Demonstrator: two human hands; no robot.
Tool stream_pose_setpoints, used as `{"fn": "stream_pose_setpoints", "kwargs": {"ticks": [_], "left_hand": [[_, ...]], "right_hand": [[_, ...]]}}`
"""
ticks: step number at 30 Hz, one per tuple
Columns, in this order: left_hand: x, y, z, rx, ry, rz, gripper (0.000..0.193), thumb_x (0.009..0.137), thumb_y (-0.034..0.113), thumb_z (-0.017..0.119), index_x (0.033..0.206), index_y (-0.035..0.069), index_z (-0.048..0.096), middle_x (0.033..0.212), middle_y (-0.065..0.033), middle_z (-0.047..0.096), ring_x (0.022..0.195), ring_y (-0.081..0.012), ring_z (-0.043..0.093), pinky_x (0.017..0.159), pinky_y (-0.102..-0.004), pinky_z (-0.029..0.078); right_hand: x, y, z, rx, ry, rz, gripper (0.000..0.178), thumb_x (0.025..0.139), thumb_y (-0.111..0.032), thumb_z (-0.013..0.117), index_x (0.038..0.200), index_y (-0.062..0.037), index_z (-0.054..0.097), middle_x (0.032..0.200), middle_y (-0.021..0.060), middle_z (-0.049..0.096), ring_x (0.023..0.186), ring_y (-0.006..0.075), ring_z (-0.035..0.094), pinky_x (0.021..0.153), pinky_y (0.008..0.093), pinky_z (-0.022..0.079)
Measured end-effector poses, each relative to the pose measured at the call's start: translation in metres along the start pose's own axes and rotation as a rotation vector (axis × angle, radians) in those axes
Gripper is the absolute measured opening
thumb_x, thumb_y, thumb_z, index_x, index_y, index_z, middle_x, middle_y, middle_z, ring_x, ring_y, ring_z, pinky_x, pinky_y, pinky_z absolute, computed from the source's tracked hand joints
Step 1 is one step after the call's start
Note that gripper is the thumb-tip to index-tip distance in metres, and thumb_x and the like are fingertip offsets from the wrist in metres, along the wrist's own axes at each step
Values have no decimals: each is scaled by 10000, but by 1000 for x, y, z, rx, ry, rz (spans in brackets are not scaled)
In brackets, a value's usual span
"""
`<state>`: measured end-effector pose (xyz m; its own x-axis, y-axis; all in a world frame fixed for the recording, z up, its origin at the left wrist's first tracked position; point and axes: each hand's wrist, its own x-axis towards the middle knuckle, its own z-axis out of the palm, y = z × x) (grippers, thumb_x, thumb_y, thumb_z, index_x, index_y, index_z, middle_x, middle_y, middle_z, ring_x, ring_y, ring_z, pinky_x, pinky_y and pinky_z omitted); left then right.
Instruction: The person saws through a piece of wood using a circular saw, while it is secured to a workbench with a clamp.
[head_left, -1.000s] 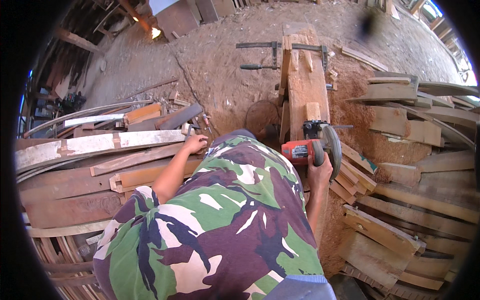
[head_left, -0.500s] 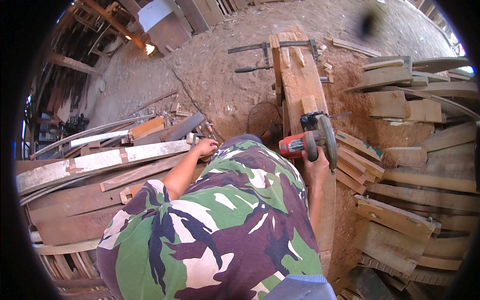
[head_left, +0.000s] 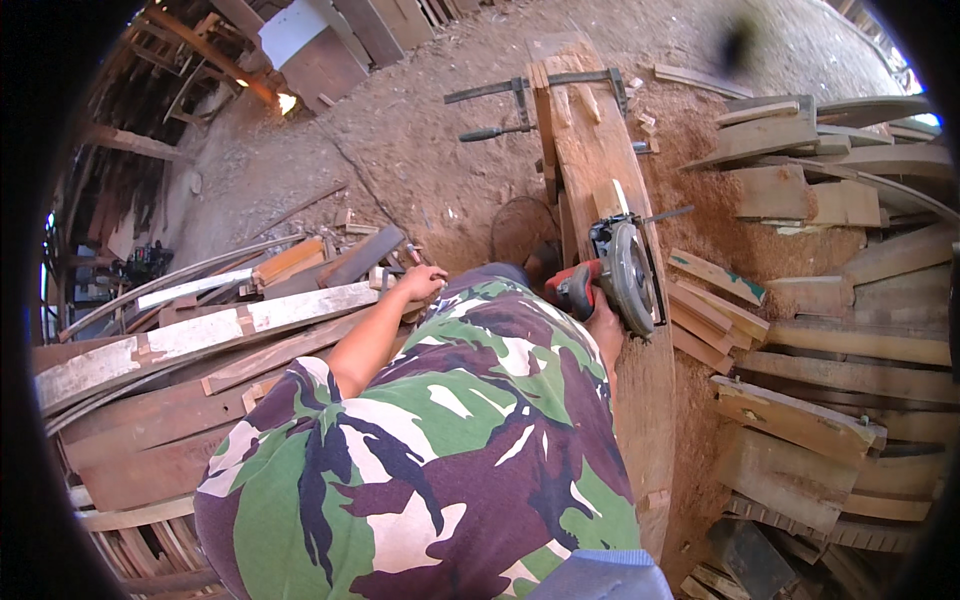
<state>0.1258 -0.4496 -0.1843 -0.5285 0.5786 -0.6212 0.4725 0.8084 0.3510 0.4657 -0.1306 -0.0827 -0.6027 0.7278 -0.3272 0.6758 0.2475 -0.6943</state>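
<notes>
My right hand [head_left: 604, 328] is wrapped around the rear handle of a red and black circular saw [head_left: 626, 278], partly hidden behind it. The saw is over the long wooden plank bench [head_left: 640, 420], tilted so its round metal guard faces up and right. A small wood block [head_left: 609, 198] lies on the bench just beyond the saw. To the left, my left hand [head_left: 424, 283] is held near my thigh with its fingers curled together. Whatever may be in those fingers is too small to make out.
A bar clamp [head_left: 520, 100] grips the bench's far end. Cut boards [head_left: 715, 320] lie right of the bench, with stacked curved timbers [head_left: 850, 370] beyond. More planks [head_left: 190, 330] are piled at my left. Sawdust and a dark cable [head_left: 360, 175] lie on the ground.
The saw has turned and tilted, so its red motor body is now mostly hidden and its guard shows more. My left hand has shifted slightly up and right, its fingers drawn together.
</notes>
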Motion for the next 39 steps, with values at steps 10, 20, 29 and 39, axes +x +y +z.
{"fn": "stream_pose_setpoints", "kwargs": {"ticks": [10,20,29,39], "left_hand": [[47,44,-15,-193,15,93,435,1009,306,730,1415,150,729,1235,-157,803,1154,-312,759,1023,-428,573],[134,132,-38,-159,-22,294,450,977,348,738,1385,157,750,1216,-163,804,1138,-345,761,1018,-466,589],[189,100,-42,-99,-128,267,445,973,369,722,1375,183,759,1256,-163,793,1177,-365,746,1066,-473,576],[245,98,-40,-92,-182,277,445,977,392,703,1353,162,764,1286,-200,769,1216,-400,718,1072,-489,561]], "right_hand": [[12,3,-38,130,230,-35,406,883,-218,834,1278,-167,759,1031,219,795,1017,449,767,846,523,597],[35,10,-68,133,325,-29,279,877,-163,805,1139,-77,762,951,220,782,911,383,794,803,450,586],[38,2,-71,219,264,36,329,868,-134,841,1170,-35,755,957,160,787,913,208,758,861,376,576],[35,1,-68,329,189,227,355,894,-93,850,1223,-25,736,1059,91,787,993,178,722,927,350,564]]}}
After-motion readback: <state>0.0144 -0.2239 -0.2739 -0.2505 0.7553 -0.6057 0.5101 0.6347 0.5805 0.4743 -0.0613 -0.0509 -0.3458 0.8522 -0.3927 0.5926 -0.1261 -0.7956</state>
